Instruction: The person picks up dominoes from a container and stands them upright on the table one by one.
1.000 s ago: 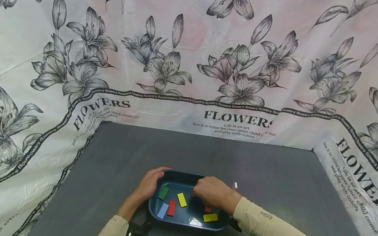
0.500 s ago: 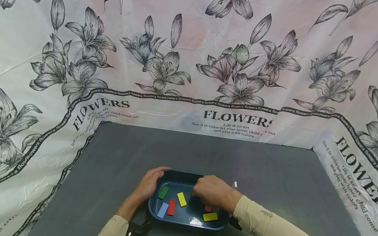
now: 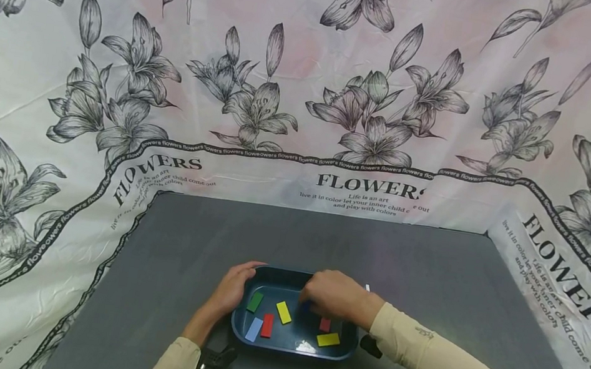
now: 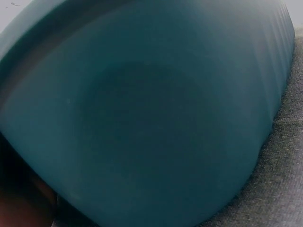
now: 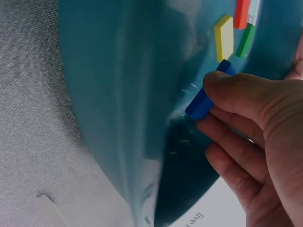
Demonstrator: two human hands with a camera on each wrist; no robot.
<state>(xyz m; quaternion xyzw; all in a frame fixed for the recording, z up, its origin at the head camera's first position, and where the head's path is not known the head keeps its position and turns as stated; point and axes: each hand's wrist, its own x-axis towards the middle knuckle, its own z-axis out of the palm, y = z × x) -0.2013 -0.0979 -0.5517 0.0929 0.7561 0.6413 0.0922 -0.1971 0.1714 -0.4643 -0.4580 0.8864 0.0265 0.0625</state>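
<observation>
My left hand (image 3: 231,291) grips the left end of a dark blue tray (image 3: 286,338), its fingers along the rim at the far left corner. In the left wrist view the tray's outer wall (image 4: 151,132) fills most of the picture. My right hand (image 3: 335,296) is over the tray's right half. Between thumb and fingers it pinches a blue block (image 5: 199,105), seen in the right wrist view and hidden by the hand in the head view. Close to that block, a yellow block (image 5: 224,39) lies on the tray floor.
Left in the tray are green (image 3: 255,302), light blue (image 3: 253,329) and red (image 3: 267,325) blocks. Another red block (image 3: 325,325) and a yellow one (image 3: 328,340) lie at its right. The grey table (image 3: 198,227) meets a flower-printed cloth (image 3: 251,178) behind.
My right hand has shifted slightly away from me and upward, and its wrist a little to the right. The left hand and the tray stay where they were.
</observation>
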